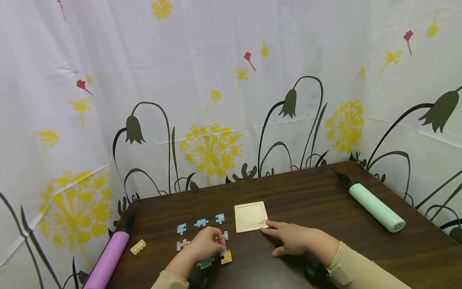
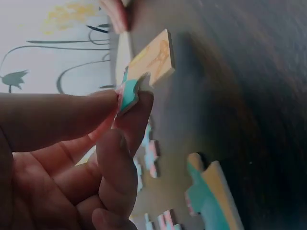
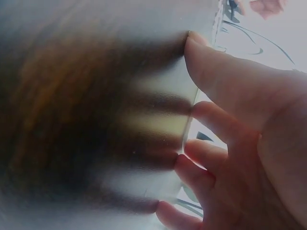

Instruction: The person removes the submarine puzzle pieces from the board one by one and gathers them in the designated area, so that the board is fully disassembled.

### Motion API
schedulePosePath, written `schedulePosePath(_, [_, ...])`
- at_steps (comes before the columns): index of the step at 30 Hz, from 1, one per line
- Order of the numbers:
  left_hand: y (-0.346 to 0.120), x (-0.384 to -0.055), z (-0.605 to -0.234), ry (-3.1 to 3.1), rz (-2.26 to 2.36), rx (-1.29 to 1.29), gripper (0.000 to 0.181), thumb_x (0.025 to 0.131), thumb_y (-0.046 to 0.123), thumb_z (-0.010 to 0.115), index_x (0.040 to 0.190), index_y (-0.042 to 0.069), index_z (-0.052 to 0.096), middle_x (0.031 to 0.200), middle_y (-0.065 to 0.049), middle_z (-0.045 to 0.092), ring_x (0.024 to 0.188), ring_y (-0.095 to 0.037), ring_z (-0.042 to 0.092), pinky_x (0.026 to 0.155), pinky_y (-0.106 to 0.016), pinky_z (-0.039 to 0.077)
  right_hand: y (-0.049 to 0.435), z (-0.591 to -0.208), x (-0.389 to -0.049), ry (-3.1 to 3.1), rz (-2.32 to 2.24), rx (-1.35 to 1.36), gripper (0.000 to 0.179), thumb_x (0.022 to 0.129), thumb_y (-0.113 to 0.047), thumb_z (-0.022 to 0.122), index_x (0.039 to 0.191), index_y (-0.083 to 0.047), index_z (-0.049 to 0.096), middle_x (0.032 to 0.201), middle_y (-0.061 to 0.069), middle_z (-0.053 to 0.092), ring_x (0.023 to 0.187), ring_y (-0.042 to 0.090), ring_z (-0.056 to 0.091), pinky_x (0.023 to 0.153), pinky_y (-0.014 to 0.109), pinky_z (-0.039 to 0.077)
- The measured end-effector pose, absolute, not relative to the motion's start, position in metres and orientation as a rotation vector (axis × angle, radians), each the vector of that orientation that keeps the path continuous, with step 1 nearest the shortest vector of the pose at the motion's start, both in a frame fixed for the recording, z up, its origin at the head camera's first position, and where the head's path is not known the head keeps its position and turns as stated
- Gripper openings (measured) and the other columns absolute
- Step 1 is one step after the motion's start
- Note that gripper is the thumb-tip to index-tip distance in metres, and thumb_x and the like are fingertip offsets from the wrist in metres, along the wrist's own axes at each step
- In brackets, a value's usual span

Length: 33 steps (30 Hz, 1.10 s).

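My left hand [image 1: 203, 247] pinches a small teal jigsaw piece [image 2: 128, 93] between thumb and forefinger, just above the table. Beside the fingertips is an orange and yellow corner piece [image 1: 226, 257]; whether the two touch I cannot tell. Partly under the hand lies a teal edge piece [image 1: 205, 263]. Several other pieces are spread around, among them a blue one [image 1: 201, 222] and a pink one [image 1: 182, 245]. My right hand [image 1: 294, 239] rests its fingertips on the table, fingers spread, by the near right corner of a square wooden puzzle tray [image 1: 249, 216]. It holds nothing.
A purple hand pump [image 1: 110, 259] with a black nozzle lies along the left edge, a small pale yellow block [image 1: 138, 247] beside it. Toward the right edge lies a mint green pump [image 1: 377, 206]. A flower-print curtain [image 1: 223, 80] hangs behind the dark wooden table [image 1: 299, 192].
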<state>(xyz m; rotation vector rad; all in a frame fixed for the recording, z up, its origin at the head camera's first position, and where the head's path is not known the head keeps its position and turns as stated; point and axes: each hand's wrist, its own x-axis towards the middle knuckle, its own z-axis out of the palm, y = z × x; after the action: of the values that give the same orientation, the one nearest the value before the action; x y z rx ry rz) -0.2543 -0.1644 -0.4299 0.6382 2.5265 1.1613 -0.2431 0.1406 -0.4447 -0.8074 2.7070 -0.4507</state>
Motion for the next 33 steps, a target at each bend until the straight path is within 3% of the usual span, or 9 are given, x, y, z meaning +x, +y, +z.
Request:
schedulePosePath(11, [-0.162,-0.258,-0.440,2.687,1.036,0.580,0.014,0.075,-0.007,0.071,0.074,0.004,0.062,0.064,0.002,0.057,0.059,-0.014,0.049,0.054,-0.031,0.039,0.139,-0.444,-0.240,2.700,-0.467,-0.811,0.074,0.088,-0.040,0.073,0.152,-0.022,0.041,0.158,0.009,0.030,0.140,0.036,0.033,0.106,0.054,0.033])
schedulePosePath(21, [-0.146,-0.243,-0.418,2.819,0.979,0.585,0.005,0.088,0.003,0.066,0.091,0.007,0.065,0.076,0.001,0.057,0.062,-0.015,0.053,0.057,-0.035,0.043,0.135,-0.446,-0.240,2.710,-0.463,-0.834,0.073,0.088,-0.040,0.074,0.151,-0.021,0.043,0.157,0.009,0.031,0.138,0.035,0.037,0.105,0.052,0.036])
schedulePosePath(29, [-0.147,-0.218,-0.411,2.935,0.900,0.701,0.018,0.086,0.011,0.074,0.102,0.016,0.068,0.097,0.001,0.062,0.089,-0.022,0.060,0.079,-0.049,0.042,0.143,-0.451,-0.246,2.704,-0.481,-0.871,0.071,0.089,-0.042,0.072,0.151,-0.023,0.043,0.158,0.003,0.031,0.139,0.028,0.036,0.105,0.047,0.037])
schedulePosePath(33, [-0.158,-0.211,-0.407,3.112,0.772,0.676,0.030,0.087,0.017,0.074,0.116,0.017,0.068,0.115,-0.003,0.064,0.108,-0.029,0.059,0.085,-0.053,0.041,0.152,-0.442,-0.251,2.741,-0.569,-0.960,0.071,0.092,-0.043,0.068,0.153,-0.020,0.039,0.159,0.009,0.027,0.141,0.032,0.032,0.106,0.051,0.034])
